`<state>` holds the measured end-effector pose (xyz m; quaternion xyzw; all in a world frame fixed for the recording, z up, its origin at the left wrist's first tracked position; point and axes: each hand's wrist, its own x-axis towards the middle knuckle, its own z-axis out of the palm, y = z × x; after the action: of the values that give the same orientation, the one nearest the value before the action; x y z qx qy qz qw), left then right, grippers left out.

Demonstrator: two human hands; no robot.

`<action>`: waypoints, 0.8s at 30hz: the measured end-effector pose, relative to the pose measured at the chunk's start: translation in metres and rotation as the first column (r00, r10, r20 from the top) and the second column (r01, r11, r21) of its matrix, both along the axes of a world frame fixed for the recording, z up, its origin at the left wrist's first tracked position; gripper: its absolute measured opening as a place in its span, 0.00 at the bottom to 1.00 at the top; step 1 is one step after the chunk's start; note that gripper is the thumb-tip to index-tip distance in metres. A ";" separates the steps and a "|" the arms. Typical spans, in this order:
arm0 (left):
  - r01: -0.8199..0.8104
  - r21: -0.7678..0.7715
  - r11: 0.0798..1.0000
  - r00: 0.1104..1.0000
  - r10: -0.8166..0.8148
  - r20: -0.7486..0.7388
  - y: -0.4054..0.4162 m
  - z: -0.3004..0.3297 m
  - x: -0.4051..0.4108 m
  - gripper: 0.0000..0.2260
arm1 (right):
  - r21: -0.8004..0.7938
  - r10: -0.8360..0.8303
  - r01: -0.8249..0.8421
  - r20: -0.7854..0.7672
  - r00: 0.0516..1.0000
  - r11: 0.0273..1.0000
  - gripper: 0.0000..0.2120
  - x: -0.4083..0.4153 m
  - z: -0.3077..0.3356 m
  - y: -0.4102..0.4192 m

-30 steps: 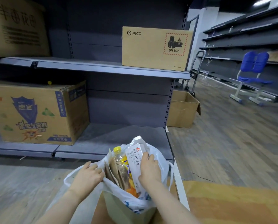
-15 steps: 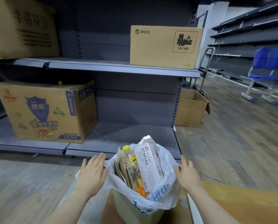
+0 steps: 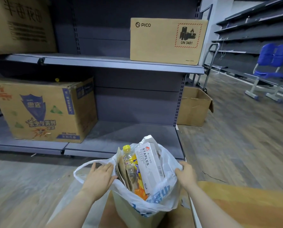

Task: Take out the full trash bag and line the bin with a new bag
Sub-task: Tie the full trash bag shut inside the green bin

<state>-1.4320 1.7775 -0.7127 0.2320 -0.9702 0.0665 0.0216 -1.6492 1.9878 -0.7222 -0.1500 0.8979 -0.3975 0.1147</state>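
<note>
We log grey shelving [image 3: 121, 63] across upper frame | printed carton [image 3: 43, 111] at left | bin [image 3: 134, 213] at bottom centre, white trash bag [image 3: 163, 193] in it, stuffed | left hand [image 3: 99, 180] flat, fingers straight on bag's left side | right hand [image 3: 186, 175] gripping right rim | staples box [image 3: 149, 167] upright inside

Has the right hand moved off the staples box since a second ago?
Yes. The right hand left the staples box and went rightward to the trash bag rim, which it now grips.
</note>
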 end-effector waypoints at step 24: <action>-0.246 0.142 0.959 0.969 0.243 0.038 -0.004 -0.006 0.001 0.21 | 0.046 0.056 -0.059 0.057 0.997 0.997 0.18 0.005 0.005 0.042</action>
<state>-1.4308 1.7734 -0.7182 0.3505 -0.9365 -0.0002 -0.0134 -1.6445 2.0296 -0.7170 -0.1621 0.8989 -0.3765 0.1546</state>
